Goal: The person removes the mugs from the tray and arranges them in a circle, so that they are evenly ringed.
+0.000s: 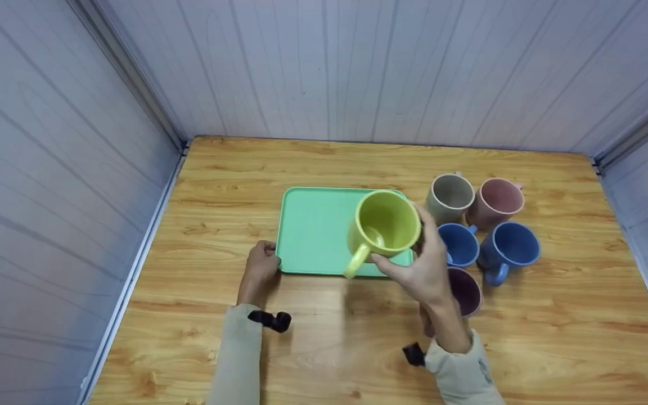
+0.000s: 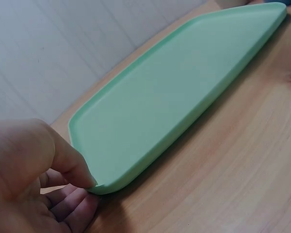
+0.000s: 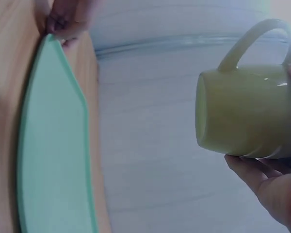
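A yellow mug (image 1: pixel 364 239) is held in the air by my right hand (image 1: pixel 422 270), its thumb on the near side and fingers on the far right. The mug's handle points toward me and its inside shows in the head view. In the right wrist view the mug (image 3: pixel 247 111) stands well above the green tray (image 3: pixel 56 145). My left hand (image 1: pixel 261 264) pinches the near left corner of that tray (image 1: pixel 315 225), thumb on the rim (image 2: pixel 89 182) and fingers curled beneath it. The tray lies flat on the wooden table (image 1: pixel 234 191).
Right of the tray stands a cluster of mugs: a grey mug (image 1: pixel 452 194), a pink mug (image 1: pixel 498 199), a smaller-looking blue mug (image 1: pixel 459 244), another blue mug (image 1: pixel 509 247) and a dark purple mug (image 1: pixel 464 289) partly behind my right wrist. Pale panel walls (image 1: pixel 324 67) enclose the table.
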`<state>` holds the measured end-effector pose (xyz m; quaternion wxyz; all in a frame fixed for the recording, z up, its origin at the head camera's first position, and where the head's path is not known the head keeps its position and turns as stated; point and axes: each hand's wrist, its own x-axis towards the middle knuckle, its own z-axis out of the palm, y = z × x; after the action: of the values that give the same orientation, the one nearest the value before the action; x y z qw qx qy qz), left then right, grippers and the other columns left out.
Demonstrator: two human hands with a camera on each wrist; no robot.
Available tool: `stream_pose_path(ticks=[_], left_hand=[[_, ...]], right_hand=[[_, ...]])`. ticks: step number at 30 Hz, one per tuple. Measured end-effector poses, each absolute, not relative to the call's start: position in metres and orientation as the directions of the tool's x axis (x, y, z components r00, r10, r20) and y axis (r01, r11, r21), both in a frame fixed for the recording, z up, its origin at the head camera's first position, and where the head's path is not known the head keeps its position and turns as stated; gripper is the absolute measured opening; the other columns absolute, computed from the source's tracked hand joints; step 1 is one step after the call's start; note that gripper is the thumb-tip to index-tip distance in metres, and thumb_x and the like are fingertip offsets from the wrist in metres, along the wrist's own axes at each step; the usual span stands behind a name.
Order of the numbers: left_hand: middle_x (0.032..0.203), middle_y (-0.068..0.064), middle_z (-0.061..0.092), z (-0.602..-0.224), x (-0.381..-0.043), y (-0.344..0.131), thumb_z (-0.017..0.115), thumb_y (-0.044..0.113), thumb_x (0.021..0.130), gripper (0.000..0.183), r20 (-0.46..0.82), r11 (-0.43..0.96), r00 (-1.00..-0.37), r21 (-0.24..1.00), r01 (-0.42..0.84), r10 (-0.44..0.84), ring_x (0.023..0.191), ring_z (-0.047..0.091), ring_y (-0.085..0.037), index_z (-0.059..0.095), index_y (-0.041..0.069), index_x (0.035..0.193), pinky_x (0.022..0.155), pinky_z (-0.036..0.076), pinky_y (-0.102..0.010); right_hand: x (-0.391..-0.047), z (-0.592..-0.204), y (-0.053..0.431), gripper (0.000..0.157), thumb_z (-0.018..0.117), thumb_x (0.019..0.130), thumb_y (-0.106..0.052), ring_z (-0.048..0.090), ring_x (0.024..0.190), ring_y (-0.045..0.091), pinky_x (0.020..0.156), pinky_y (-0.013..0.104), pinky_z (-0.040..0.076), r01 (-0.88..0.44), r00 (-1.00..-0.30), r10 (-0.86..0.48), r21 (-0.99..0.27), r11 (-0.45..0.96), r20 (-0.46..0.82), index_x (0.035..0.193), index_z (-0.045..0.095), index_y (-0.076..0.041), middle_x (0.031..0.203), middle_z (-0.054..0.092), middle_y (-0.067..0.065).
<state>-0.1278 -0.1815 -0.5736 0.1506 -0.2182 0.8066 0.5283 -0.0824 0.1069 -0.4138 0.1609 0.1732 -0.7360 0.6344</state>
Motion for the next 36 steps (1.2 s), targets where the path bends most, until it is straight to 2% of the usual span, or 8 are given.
stream_pose_path(ticks=[5,8,14,24,29,36], left_hand=[[0.116,-0.017,0.051,-0.573,-0.129,-0.182,0.040,-0.002,0.087,0.042,-0.479,0.350,-0.855,0.780,-0.519,-0.200,0.102,0.050,-0.026,0.046,0.000,0.128,0.084,0.044,-0.034],[0.116,-0.016,0.052,-0.574,-0.129,-0.181,0.041,-0.003,0.086,0.042,-0.483,0.354,-0.852,0.776,-0.523,-0.200,0.102,0.050,-0.025,0.046,0.000,0.128,0.083,0.044,-0.034],[0.116,-0.017,0.050,-0.575,-0.130,-0.180,0.042,-0.005,0.083,0.045,-0.485,0.361,-0.849,0.769,-0.528,-0.210,0.103,0.048,-0.025,0.046,-0.002,0.128,0.084,0.044,-0.034],[0.118,-0.019,0.050,-0.576,-0.131,-0.181,0.041,-0.007,0.082,0.046,-0.449,0.367,-0.872,0.792,-0.489,-0.193,0.105,0.048,-0.027,0.046,-0.005,0.128,0.086,0.044,-0.036],[0.116,-0.020,0.051,-0.576,-0.131,-0.181,0.042,-0.006,0.082,0.046,-0.444,0.381,-0.877,0.790,-0.481,-0.187,0.103,0.050,-0.027,0.046,-0.006,0.128,0.083,0.044,-0.034],[0.115,-0.020,0.053,-0.576,-0.133,-0.181,0.042,-0.006,0.083,0.046,-0.456,0.390,-0.871,0.780,-0.490,-0.183,0.103,0.052,-0.028,0.046,-0.006,0.128,0.082,0.045,-0.034]], right_hand=[[-0.070,-0.410,0.138,0.089,0.082,0.056,0.010,0.054,0.112,0.034,0.095,0.030,0.047,-0.483,-0.865,0.044,-0.854,0.193,0.499,0.134,0.040,0.012,0.127,0.053,0.026],[-0.063,-0.415,0.157,0.090,0.080,0.054,0.013,0.054,0.112,0.027,0.095,0.025,0.046,-0.451,-0.868,0.119,-0.866,0.215,0.482,0.135,0.042,0.009,0.128,0.053,0.023],[-0.055,-0.440,0.199,0.093,0.070,0.054,0.027,0.051,0.114,0.027,0.096,0.024,0.045,-0.470,-0.857,0.203,-0.880,0.071,0.474,0.139,0.037,0.009,0.132,0.048,0.021],[-0.031,-0.457,0.251,0.087,0.058,0.052,0.034,0.054,0.108,0.030,0.091,0.026,0.051,-0.561,-0.786,0.347,-0.827,-0.051,0.512,0.135,0.037,0.017,0.126,0.049,0.026],[-0.013,-0.470,0.274,0.085,0.056,0.054,0.036,0.056,0.105,0.026,0.086,0.022,0.052,-0.520,-0.777,0.445,-0.852,-0.055,0.446,0.134,0.040,0.013,0.125,0.051,0.023],[0.004,-0.494,0.295,0.085,0.060,0.054,0.034,0.058,0.102,0.022,0.082,0.019,0.053,-0.448,-0.751,0.543,-0.894,-0.002,0.375,0.134,0.043,0.010,0.122,0.053,0.019]])
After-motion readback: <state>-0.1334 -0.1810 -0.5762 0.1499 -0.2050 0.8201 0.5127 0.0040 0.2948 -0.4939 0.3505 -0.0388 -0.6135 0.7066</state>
